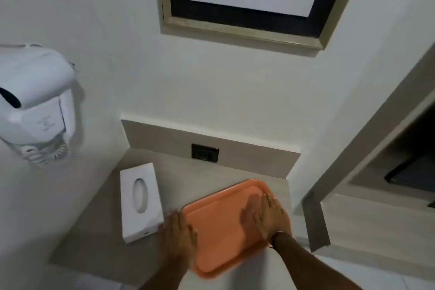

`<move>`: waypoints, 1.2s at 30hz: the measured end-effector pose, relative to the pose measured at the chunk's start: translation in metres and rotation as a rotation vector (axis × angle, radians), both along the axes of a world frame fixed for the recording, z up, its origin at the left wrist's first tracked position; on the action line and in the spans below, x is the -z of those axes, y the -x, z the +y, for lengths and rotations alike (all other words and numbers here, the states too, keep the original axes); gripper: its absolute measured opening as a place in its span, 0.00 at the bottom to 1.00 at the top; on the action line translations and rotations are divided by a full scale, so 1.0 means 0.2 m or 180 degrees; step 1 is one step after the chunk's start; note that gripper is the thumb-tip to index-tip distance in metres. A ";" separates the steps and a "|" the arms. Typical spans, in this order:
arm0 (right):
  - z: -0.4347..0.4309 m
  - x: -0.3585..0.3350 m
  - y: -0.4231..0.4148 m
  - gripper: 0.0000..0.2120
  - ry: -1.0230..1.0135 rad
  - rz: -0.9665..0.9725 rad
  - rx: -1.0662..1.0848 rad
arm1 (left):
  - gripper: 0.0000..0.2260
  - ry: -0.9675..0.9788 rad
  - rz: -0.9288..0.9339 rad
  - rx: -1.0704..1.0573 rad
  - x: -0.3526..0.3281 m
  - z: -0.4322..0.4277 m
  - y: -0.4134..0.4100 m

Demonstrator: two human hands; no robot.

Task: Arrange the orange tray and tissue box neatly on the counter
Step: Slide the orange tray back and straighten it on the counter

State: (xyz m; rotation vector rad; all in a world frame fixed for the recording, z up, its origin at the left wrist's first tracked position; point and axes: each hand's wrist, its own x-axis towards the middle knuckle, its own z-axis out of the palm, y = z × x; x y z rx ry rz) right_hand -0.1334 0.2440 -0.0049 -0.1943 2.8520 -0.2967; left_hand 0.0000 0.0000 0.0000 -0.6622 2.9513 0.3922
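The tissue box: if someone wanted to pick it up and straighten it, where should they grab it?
Probably across its two long sides, coming down from above. The tissue box lies flat on the counter, long and narrow, so one hand could span its width. Its top and sides look clear, though the left hand rests close by its near right corner. Avoid the oval opening, which might give.

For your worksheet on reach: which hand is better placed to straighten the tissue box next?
The left hand. It rests at the orange tray's left edge, right beside the tissue box; the right hand lies flat on the tray's far side.
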 end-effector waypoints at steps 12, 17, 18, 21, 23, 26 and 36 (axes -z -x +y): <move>0.25 0.12 0.39 0.26 0.0769 -0.0937 0.0186 | 0.28 -0.1784 -0.0585 -0.2198 0.14 0.26 0.10; 0.26 0.17 0.41 0.25 0.0963 -0.0978 0.0271 | 0.27 -0.2219 -0.0415 -0.2525 0.18 0.29 0.13; 0.26 0.17 0.41 0.24 0.0977 -0.0962 0.0285 | 0.26 -0.2220 -0.0412 -0.2554 0.19 0.29 0.14; 0.25 0.16 0.41 0.22 0.1073 -0.0928 0.0367 | 0.27 -0.2210 -0.0390 -0.2600 0.20 0.28 0.16; 0.26 0.14 0.40 0.21 0.1120 -0.0913 0.0446 | 0.28 -0.2216 -0.0382 -0.2567 0.20 0.26 0.18; 0.28 0.12 0.37 0.22 0.1215 -0.0913 0.0630 | 0.30 -0.2217 -0.0443 -0.2388 0.21 0.21 0.23; 0.35 0.12 0.12 0.19 0.1312 -0.0748 0.1806 | 0.21 -0.2184 -0.0560 -0.1417 0.19 0.08 0.55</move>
